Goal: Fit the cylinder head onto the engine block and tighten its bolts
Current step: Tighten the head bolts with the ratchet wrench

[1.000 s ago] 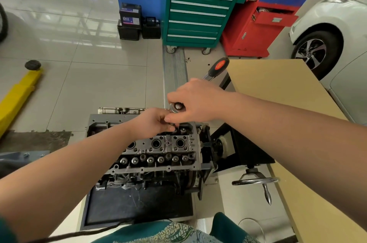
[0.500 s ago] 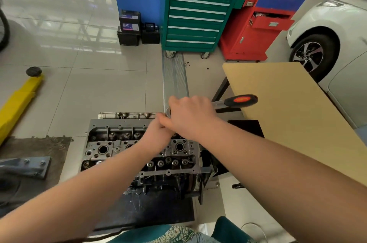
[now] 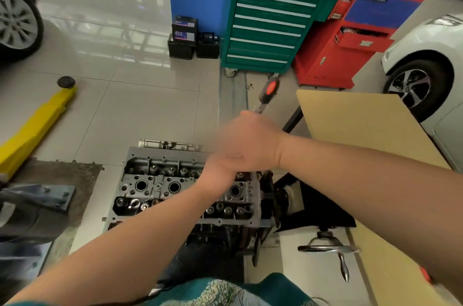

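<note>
Fingers of right hand [image 3: 250, 141] wrapping ratchet wrench [image 3: 268, 91] over cylinder head [image 3: 160, 185]; left hand [image 3: 220, 168] tucked underneath, grip hidden, can't tell

No text is legible. The black battery [image 3: 184, 30] on the floor, upper centre of the frame, carries a blue-and-white label too blurred to read. Stickers atop the green tool cabinet [image 3: 271, 22] and red cabinet [image 3: 350, 37], upper right, are likewise unreadable.
</note>
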A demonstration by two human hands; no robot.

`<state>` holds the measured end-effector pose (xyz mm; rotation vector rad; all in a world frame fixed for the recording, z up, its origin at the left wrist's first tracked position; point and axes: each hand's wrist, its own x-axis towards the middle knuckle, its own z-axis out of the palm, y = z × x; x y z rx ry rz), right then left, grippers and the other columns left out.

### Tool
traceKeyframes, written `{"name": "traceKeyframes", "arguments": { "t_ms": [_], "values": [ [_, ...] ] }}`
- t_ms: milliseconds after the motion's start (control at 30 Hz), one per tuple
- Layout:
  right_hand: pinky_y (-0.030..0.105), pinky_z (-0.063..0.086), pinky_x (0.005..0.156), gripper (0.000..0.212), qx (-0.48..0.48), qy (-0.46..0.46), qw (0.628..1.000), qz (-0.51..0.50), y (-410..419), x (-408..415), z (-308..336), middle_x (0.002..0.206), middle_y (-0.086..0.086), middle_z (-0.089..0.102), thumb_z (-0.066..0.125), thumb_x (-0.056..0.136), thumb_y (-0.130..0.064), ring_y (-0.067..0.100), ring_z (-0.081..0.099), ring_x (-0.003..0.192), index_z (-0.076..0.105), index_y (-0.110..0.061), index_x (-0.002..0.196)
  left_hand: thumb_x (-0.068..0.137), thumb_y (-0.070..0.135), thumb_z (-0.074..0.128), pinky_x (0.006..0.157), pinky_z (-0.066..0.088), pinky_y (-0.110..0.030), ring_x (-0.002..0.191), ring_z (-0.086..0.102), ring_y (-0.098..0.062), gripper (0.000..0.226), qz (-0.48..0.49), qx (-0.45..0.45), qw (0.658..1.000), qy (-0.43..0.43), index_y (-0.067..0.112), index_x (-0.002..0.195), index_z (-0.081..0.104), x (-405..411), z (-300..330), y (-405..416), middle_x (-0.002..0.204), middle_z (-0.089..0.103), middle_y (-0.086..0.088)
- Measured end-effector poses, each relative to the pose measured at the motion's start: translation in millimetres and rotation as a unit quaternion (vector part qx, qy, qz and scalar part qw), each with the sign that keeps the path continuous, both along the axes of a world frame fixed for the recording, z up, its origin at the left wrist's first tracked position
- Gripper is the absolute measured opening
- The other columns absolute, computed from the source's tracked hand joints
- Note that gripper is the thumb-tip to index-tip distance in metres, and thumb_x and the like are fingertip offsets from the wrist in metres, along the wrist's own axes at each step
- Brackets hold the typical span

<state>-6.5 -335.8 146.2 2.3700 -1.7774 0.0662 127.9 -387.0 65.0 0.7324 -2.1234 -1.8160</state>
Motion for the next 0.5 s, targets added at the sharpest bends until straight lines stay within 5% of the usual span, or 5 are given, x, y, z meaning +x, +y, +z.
{"name": "traceKeyframes", "arguments": {
  "t_ms": [100,233,333,500],
  "values": [
    [0.039,0.042,0.067,0.037,0.022,0.02,0.999,0.019,-8,-2,4,0.063,-0.001,0.056,0.055,0.093,-0.051,0.025,0.051,0.058,0.057,-0.018,0.078,0.09,0.033,0.057,0.095,0.057,-0.048,0.107,0.068,-0.036,0.018,0.018,0.023,1.0,0.008,0.024,0.1,0.069,3,5,1,0.106,0.073,-0.013],
    [0.04,0.046,0.07,0.041,0.014,0.055,0.996,-0.062,3,4,1,0.065,0.002,0.062,0.042,0.095,-0.055,0.028,0.054,0.059,0.055,-0.02,0.078,0.101,-0.005,0.049,0.083,0.057,-0.052,0.089,0.067,-0.033,0.03,-0.009,-0.064,0.997,-0.048,0.018,0.091,0.065,-4,-2,0,0.087,0.069,-0.005],
    [0.04,0.047,0.071,0.041,0.031,0.07,0.991,-0.113,2,16,5,0.064,0.0,0.059,0.032,0.097,-0.058,0.027,0.051,0.059,0.043,-0.024,0.077,0.101,-0.01,0.044,0.084,0.054,-0.056,0.093,0.065,-0.042,0.024,-0.02,-0.106,0.992,-0.072,-0.006,0.106,0.067,-3,0,-3,0.096,0.069,-0.023],
    [0.039,0.049,0.067,0.045,0.006,0.042,0.977,-0.21,4,29,1,0.054,-0.006,0.033,0.031,0.095,-0.061,0.025,0.046,0.053,0.048,-0.024,0.075,0.102,-0.008,0.04,0.089,0.054,-0.049,0.098,0.064,-0.037,0.029,-0.066,-0.116,0.985,-0.11,-0.007,0.119,0.064,2,8,-13,0.109,0.069,-0.026]
  ]
}}
